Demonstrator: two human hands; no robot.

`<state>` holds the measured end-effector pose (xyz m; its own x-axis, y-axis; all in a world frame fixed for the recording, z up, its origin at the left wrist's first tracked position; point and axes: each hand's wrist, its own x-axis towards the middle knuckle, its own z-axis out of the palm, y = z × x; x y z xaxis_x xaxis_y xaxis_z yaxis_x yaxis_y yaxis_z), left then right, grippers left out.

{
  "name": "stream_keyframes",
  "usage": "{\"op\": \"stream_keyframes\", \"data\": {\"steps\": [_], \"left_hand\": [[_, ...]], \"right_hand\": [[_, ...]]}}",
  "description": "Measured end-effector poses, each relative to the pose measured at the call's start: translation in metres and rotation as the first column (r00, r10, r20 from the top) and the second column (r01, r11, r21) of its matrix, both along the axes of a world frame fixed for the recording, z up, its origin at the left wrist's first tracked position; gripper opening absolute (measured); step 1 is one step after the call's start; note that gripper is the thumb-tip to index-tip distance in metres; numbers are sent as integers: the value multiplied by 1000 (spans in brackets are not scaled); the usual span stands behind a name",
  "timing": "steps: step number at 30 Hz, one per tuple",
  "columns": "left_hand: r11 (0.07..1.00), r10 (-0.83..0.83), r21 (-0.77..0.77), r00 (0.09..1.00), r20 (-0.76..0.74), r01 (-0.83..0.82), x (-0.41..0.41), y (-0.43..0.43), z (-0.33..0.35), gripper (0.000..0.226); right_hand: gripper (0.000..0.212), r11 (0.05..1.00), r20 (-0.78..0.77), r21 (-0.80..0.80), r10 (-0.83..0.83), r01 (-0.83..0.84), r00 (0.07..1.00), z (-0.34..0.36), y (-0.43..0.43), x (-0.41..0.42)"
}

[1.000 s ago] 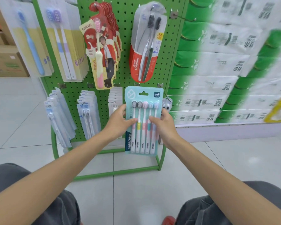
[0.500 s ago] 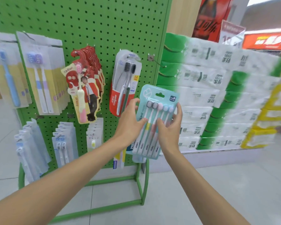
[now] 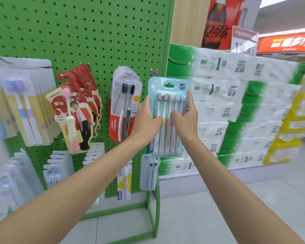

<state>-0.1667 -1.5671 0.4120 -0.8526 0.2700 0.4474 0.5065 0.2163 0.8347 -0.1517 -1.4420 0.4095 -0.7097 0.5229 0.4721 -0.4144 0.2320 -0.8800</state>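
Facing the camera, the teal toothbrush pack (image 3: 168, 87) is held upright in the air at the right edge of the green pegboard (image 3: 95, 32). Its hanging slot is seen just below and to the right of a bare metal hook (image 3: 154, 72). Five brushes are lined up side by side inside it, heads upward. The pack's left edge is gripped by the left hand (image 3: 144, 120), whose thumb is laid across the front over the brush handles while the fingers are hidden behind the card. The right edge is pinched by the right hand (image 3: 187, 120): its thumb is pressed on the front, and one finger is stretched up along the side towards the brush heads. Just left of the pack, a Colgate twin pack (image 3: 125, 103) is hung on the board, and further left a row of red card packs (image 3: 74, 117) is displayed. Directly below, a small blister pack with googly eyes (image 3: 149, 173) is suspended. Stacked tissue bundles (image 3: 236, 106) are piled to the right, behind the pack.
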Motion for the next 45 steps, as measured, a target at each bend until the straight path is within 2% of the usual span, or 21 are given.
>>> {"op": "stream_keyframes", "data": {"steps": [7, 16, 20, 24, 26, 29, 31, 34, 38, 42, 45], "left_hand": [[998, 27, -57, 1000, 12, -26, -17, 3, 1, 79], [998, -6, -58, 999, 32, 8, -27, 10, -13, 88], [998, -17, -59, 1000, 21, 18, -26, 10, -13, 90], [996, -22, -90, 1000, -22, 20, -21, 3, -19, 89], [993, 20, -114, 998, -67, -27, -15, -4, -27, 81], [993, 97, -50, 986, -133, -104, -2, -21, -45, 51], [986, 153, -38, 977, -149, -160, 6, -38, -60, 29], [979, 172, -95, 982, -81, -180, 11, -67, -84, 14], [973, 182, -155, 982, 51, -172, 14, -113, -111, 14], [960, 254, -155, 960, 115, -235, 15, -160, -132, 18], [937, 327, -180, 933, 154, -299, 13, -194, -147, 13]], "right_hand": [[89, 1000, 72, 6, 25, -26, 997, 4, 0, -8], [80, 997, 51, 66, 23, -27, 998, -4, 4, -21], [80, 993, 54, 114, -11, 5, 998, -5, 10, -22], [79, 971, 97, 216, -125, 101, 987, -14, 14, -18], [66, 956, 90, 243, -192, 166, 977, -23, 9, -10], [26, 962, 60, 182, -215, 201, 975, -36, -5, 7], [21, 969, 76, 176, -187, 171, 979, -48, -18, 18], [24, 975, 147, 216, -87, 53, 985, -72, -45, 29], [25, 952, 227, 295, 15, -84, 974, -103, -92, 35], [18, 931, 295, 289, 135, -222, 946, -127, -138, 28], [16, 911, 353, 277, 201, -307, 914, -145, -173, 15]]}}
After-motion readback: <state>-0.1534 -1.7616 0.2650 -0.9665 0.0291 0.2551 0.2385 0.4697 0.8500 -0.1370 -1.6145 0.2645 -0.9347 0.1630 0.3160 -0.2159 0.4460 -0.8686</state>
